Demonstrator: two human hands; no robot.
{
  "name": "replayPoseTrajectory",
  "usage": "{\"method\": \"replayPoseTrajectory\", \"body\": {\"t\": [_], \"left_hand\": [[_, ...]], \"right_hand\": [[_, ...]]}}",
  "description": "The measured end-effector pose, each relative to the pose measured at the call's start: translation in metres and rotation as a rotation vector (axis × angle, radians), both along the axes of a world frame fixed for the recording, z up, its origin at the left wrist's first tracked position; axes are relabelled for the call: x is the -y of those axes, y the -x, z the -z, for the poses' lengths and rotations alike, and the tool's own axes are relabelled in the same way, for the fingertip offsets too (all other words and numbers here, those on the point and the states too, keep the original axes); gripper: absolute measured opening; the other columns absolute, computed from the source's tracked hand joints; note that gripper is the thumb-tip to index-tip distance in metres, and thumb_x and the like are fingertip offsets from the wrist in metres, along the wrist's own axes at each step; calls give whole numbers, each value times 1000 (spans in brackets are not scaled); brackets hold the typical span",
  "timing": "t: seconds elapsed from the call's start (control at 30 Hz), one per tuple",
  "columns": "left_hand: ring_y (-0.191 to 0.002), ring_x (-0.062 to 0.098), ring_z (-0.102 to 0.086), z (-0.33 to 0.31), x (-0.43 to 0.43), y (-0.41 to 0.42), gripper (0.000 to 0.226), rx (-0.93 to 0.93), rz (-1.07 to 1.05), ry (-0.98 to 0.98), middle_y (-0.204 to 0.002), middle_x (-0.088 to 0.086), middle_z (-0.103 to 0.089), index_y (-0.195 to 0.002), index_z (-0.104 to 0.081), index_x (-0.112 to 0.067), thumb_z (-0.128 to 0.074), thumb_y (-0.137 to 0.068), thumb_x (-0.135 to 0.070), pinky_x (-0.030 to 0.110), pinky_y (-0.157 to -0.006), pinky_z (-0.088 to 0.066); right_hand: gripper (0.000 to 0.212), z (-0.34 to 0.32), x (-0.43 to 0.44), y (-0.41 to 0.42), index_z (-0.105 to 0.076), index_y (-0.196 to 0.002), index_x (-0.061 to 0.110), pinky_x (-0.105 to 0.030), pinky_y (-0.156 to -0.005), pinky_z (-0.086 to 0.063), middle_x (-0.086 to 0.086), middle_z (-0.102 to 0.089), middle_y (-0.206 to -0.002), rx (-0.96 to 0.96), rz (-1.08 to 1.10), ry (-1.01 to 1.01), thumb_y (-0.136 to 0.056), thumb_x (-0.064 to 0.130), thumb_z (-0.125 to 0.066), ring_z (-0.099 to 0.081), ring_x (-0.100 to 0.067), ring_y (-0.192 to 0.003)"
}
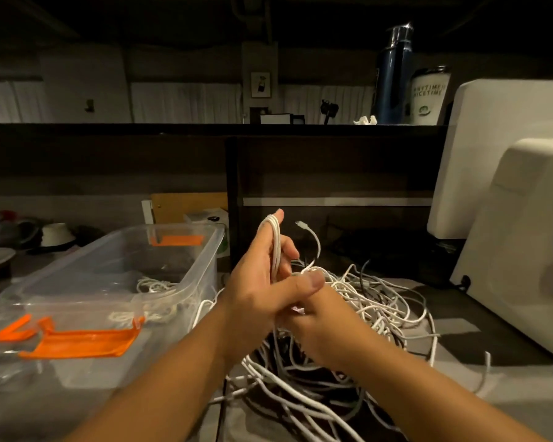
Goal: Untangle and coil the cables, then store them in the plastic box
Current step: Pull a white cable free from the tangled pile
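My left hand [262, 282] is raised above the table with a white cable [274, 244] looped several times over its fingers, the thumb pressed across the loops. The cable's free end with its plug [300, 224] arcs up to the right of the hand. My right hand [320, 323] sits just below and right of the left, fingers curled around the lower part of the same cable. Beneath both hands lies a tangled pile of white and dark cables [364, 301]. The clear plastic box [205, 250] with orange latches stands to the left, with coiled white cables [154, 285] inside.
The box's clear lid with an orange latch [80, 342] lies at the front left. A large white appliance [517, 218] fills the right side. A dark partition [300, 173] rises behind the pile. Bowls and a plate [0, 256] sit far left. Bottles [393, 74] stand on the upper ledge.
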State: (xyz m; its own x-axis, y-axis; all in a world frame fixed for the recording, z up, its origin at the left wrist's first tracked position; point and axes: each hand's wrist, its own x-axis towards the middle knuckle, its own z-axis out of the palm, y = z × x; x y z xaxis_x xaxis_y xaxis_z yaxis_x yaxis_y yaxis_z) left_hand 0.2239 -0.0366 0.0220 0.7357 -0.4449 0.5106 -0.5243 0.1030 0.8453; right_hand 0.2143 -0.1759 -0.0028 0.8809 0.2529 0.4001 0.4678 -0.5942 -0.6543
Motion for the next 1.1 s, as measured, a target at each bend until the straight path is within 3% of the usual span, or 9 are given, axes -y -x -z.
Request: {"method": "replayPoseTrajectory", "body": {"t": [0.07, 0.17, 0.27, 0.4, 0.5, 0.6, 0.73, 0.93, 1.1], "left_hand": [[-84, 4, -50, 2, 5, 1, 84, 124, -113, -86, -104, -6, -46, -137, -24, -59, -75, -71, -50, 17, -79, -50], [-87, -2, -45, 5, 11, -3, 98, 242, -225, -214, -109, -6, -39, -151, -8, -46, -69, -75, -51, 8, -80, -43], [-102, -3, -37, 10, 10, -13, 89, 313, -304, -338, -115, -16, -32, -145, -8, -49, -64, -77, -57, 5, -84, -39], [-146, 5, -16, 14, 6, -25, 98, 333, -391, -606, -161, -16, -12, -159, -4, -20, -39, -87, -77, 38, -119, -31], [-153, 6, 11, 13, 10, -19, 112, 336, -374, -793, -169, -9, 12, -160, 14, -24, -14, -74, -90, 41, -128, -7], [-154, 12, -5, 11, 13, -18, 121, 366, -378, -836, -168, -2, -10, -160, -5, -21, -1, -65, -96, 39, -127, -10], [-105, 6, -54, 6, 11, -15, 87, 319, -360, -765, -112, -14, -54, -114, -44, -34, -9, -68, -100, 41, -93, -50], [-82, 8, -59, -2, 14, 2, 53, 213, -381, -849, -91, -10, -61, -94, -49, -33, -27, -88, -81, 32, -71, -48], [-69, 14, -58, 2, 9, -3, 44, 150, -531, -818, -76, -3, -61, -83, -57, -24, -41, -99, -63, 33, -59, -40]], "right_hand": [[22, -2, 2, 0, -66, -93, 28, -52, -74, -55, 0, -69, -84, 32, 59, -6, -90, 8, -59, -67, -19, -79], [21, -9, 0, -1, -68, -113, 12, -48, -89, -55, -12, -71, -105, 6, 122, -8, -94, 5, -62, -68, -29, -98], [29, -12, -1, -7, -61, -126, 19, -41, -98, -48, -3, -67, -117, -6, 247, 414, -98, 21, -57, -62, -23, -111], [34, -14, 5, -7, -61, -127, 35, -30, -89, -42, 14, -52, -102, 136, 285, 492, -93, 33, -62, -53, -13, -102], [33, -13, 13, -5, -64, -116, 35, -30, -82, -26, 16, -43, -94, 250, 297, 525, -84, 41, -69, -40, -9, -93], [30, -14, 18, 1, -63, -98, 27, -31, -75, -30, 14, -52, -86, 364, 295, 432, -73, 43, -64, -46, -13, -84], [43, -20, 20, 7, -39, -104, 28, -22, -78, -28, 11, -51, -93, 336, 365, 417, -79, 26, -74, -44, -10, -88], [46, -13, 24, 5, -49, -106, 27, -29, -79, -36, 15, -50, -92, 338, 396, 452, -72, 26, -80, -43, -12, -100], [39, -3, 23, -4, -49, -104, 32, -29, -72, -54, 15, -45, -106, 215, 355, 91, -79, 27, -79, -54, -6, -86]]}}
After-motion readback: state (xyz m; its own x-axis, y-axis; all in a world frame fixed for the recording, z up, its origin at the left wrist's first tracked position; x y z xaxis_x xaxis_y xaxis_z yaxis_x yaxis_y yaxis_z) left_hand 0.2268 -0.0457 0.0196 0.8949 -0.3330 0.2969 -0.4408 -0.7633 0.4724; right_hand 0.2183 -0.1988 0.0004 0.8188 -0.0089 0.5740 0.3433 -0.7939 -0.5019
